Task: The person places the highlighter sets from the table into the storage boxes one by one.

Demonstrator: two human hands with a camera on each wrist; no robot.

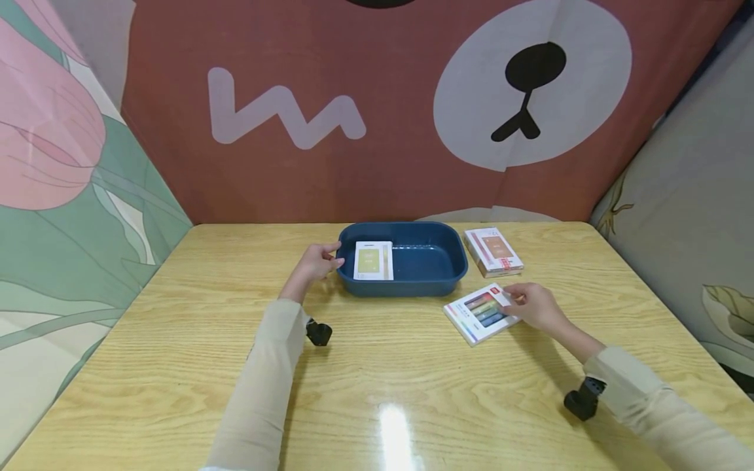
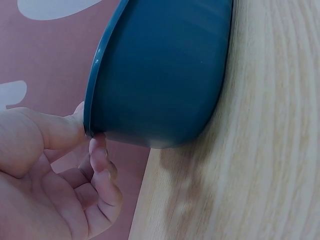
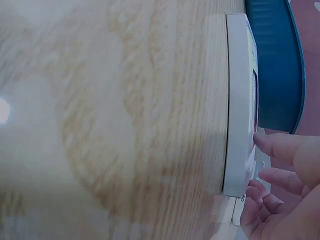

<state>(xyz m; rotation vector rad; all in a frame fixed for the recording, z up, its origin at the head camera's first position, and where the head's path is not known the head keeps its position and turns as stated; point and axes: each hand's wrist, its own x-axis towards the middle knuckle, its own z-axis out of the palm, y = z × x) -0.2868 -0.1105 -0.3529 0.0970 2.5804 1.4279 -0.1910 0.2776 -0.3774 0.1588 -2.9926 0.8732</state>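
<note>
Two hands are in use: the left hand (image 1: 316,263) pinches the left rim (image 2: 93,75) of the blue tub (image 1: 400,288); the right hand (image 1: 535,305) touches the right end of the windowed white box (image 1: 478,320), but one cannot tell whether its fingers (image 3: 282,179) grip. This box lies on the worktop (image 1: 377,366), near and right of the tub. It seems light, stiff, rather smooth; the edges should give safer hold than the window (image 1: 485,310).
</note>
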